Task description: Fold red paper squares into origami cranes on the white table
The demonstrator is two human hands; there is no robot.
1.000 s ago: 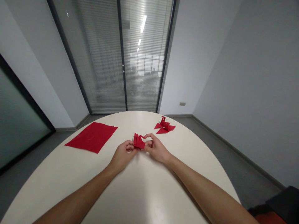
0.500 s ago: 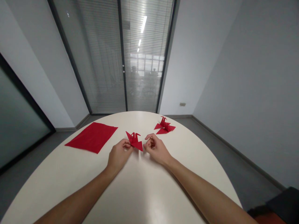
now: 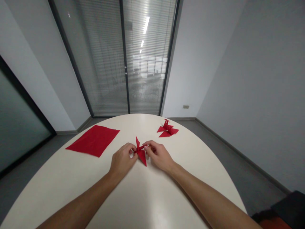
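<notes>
Between my two hands is a red origami crane [image 3: 142, 156], held just above the white table, one wing pointing up and the other down toward me. My left hand [image 3: 123, 159] pinches its left end, with thumb and index finger closed around it. On the other side, my right hand [image 3: 159, 154] grips the thin right end with its fingertips. The pinched tips of the paper are partly hidden by my fingers.
A flat red sheet of paper [image 3: 95, 140] lies to the left on the round white table [image 3: 133, 203]. Several folded red cranes [image 3: 168, 129] sit together near the far right edge. Beyond the table stand a glass partition [image 3: 105, 63] and grey walls. Something dark [image 3: 288, 206] shows at bottom right.
My right hand has closed onto the crane's right end, where it was apart from it before. The crane has turned and tilted, so its wings now point up and down.
</notes>
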